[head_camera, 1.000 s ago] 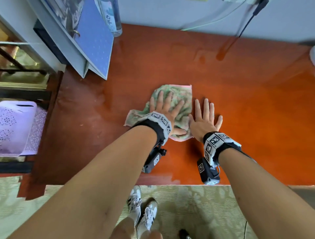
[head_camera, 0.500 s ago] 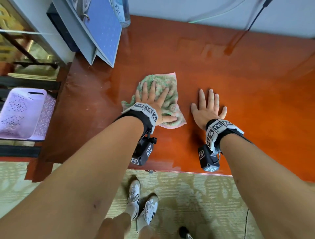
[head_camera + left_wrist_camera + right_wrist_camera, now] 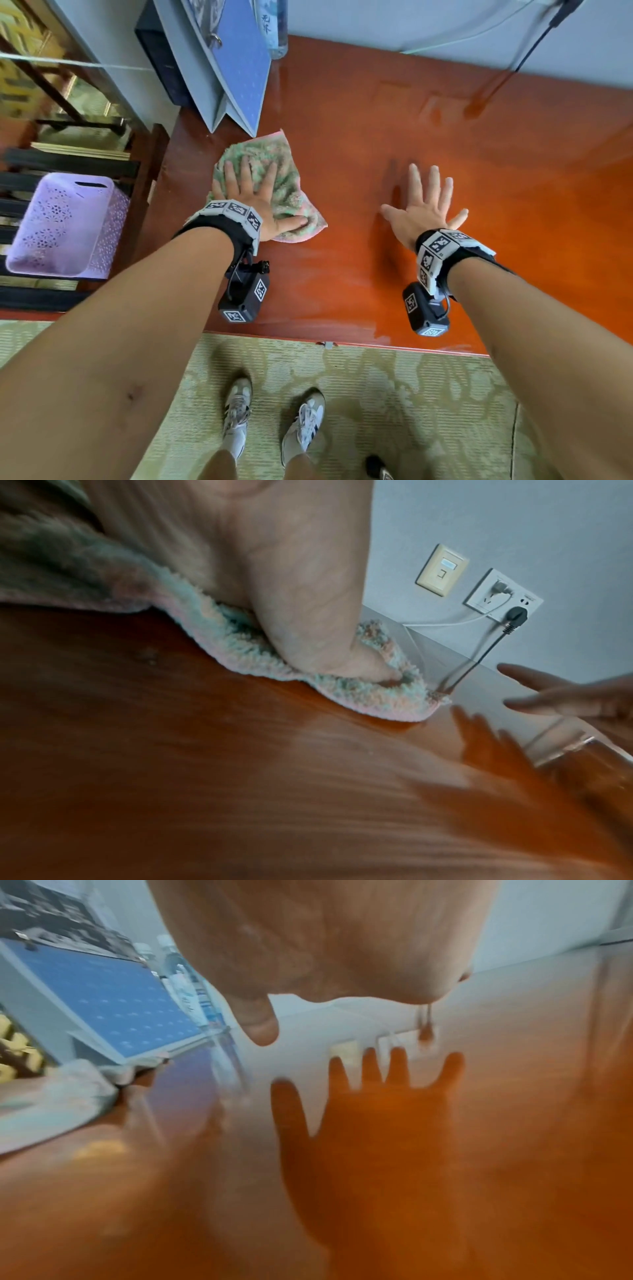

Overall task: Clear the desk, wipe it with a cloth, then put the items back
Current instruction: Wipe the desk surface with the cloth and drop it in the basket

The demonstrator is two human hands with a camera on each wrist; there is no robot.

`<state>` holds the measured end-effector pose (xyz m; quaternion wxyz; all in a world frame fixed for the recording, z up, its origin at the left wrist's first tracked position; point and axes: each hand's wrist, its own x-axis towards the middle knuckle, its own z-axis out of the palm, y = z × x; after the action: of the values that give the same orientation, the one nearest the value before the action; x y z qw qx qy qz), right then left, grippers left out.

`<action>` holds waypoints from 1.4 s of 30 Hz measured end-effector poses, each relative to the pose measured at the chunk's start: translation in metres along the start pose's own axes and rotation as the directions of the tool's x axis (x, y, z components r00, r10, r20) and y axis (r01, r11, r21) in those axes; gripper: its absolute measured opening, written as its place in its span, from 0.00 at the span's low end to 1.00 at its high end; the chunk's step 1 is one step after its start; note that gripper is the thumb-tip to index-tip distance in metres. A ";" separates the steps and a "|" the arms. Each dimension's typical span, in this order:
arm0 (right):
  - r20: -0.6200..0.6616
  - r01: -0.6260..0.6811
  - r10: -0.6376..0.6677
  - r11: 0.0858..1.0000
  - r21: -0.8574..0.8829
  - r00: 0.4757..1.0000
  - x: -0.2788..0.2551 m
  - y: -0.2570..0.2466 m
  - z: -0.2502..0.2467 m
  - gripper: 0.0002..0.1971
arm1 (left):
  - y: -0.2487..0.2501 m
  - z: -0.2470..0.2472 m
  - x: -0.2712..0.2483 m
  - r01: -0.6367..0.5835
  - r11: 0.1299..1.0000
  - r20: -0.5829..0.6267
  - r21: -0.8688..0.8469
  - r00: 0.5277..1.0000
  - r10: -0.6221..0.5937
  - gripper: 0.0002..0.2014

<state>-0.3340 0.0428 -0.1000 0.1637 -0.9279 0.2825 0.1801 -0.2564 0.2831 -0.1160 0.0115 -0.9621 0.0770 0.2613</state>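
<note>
Head view: left hand (image 3: 255, 198) flat, fingers spread, pressing cloth (image 3: 286, 192) onto desk (image 3: 376, 144) just below blue folder (image 3: 239, 58); right hand (image 3: 423, 209) spread, holding nothing; purple basket (image 3: 65, 226) off to left. Left wrist: thumb on cloth (image 3: 342, 691), wall socket (image 3: 503, 595) behind. Right wrist: blurred, spread fingers mirrored in desk (image 3: 514, 1150), bottles (image 3: 192, 988) beside folder.

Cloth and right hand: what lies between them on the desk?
Nothing: in the head view only bare desk separates the cloth from the right hand.
</note>
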 end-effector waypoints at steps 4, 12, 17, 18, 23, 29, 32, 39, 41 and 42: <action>0.157 0.085 -0.090 0.996 0.038 0.984 -0.013 -0.069 0.026 0.47 | -0.017 -0.003 0.004 0.014 1.000 -0.015 -0.001 1.000 -0.014 0.58; 0.235 0.000 0.000 1.000 -0.004 0.972 -0.020 -0.095 0.045 0.47 | -0.051 -0.007 0.019 0.032 0.999 -0.027 -0.012 0.999 -0.032 0.61; 0.210 -0.017 0.021 1.000 -0.023 0.977 -0.021 -0.099 0.048 0.43 | -0.071 -0.011 0.025 0.033 0.999 -0.034 -0.022 0.999 -0.034 0.62; 0.208 -0.019 0.024 0.999 -0.026 0.978 -0.021 -0.099 0.048 0.43 | -0.076 -0.011 0.026 0.034 0.999 -0.038 -0.035 0.999 -0.035 0.62; 0.207 -0.034 0.037 0.999 -0.015 0.978 -0.022 -0.100 0.048 0.43 | -0.095 -0.010 0.033 0.047 0.996 -0.080 -0.072 0.995 -0.053 0.64; 0.210 -0.039 0.040 0.999 -0.007 0.977 -0.023 -0.102 0.048 0.43 | -0.106 -0.019 0.046 0.020 0.994 -0.073 -0.106 0.997 -0.028 0.64; 0.208 -0.039 0.040 0.999 -0.007 0.977 -0.022 -0.101 0.049 0.43 | -0.113 -0.028 0.056 -0.011 0.993 -0.040 -0.115 0.999 0.006 0.64; 0.188 -0.042 0.044 0.999 -0.018 0.981 -0.020 -0.101 0.052 0.43 | -0.117 -0.039 0.073 -0.060 0.996 -0.038 -0.067 0.998 0.057 0.63; 0.186 -0.047 0.050 0.999 -0.019 0.981 -0.020 -0.101 0.052 0.43 | -0.117 -0.040 0.078 -0.064 0.996 -0.037 -0.065 0.997 0.062 0.62; 0.185 -0.049 0.052 0.999 -0.019 0.981 -0.020 -0.101 0.052 0.43 | -0.118 -0.041 0.080 -0.067 0.996 -0.044 -0.067 0.997 0.064 0.62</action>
<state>-0.3031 0.1531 -0.1171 0.1777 -0.9009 0.2881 0.2717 -0.1499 0.3854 -0.1233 -0.0315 -0.9642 0.0999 0.2438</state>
